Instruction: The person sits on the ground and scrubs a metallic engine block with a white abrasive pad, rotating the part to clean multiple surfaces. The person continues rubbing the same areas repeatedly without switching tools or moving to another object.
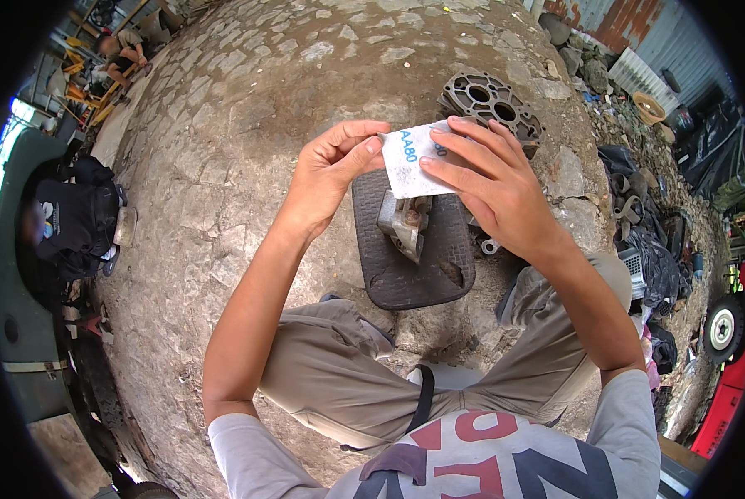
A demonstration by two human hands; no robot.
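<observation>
Both hands hold up a small white piece of sandpaper (404,176), its printed back towards me. My left hand (333,170) pinches its left edge between thumb and fingers. At the right side, my right hand (497,187) grips it with the fingers laid over the sheet and the thumb hidden. Below the paper a grey cast metal part (402,223) rests on a dark rubber mat (377,270), partly covered by the sheet. Neither hand touches that part.
A large metal gear housing (479,93) with round holes lies beyond my right hand. A small metal ring (490,247) is right of the mat. Black bags (659,270) and scrap line the right side. Two people (73,220) (127,58) are at the left, near a green vehicle (15,274).
</observation>
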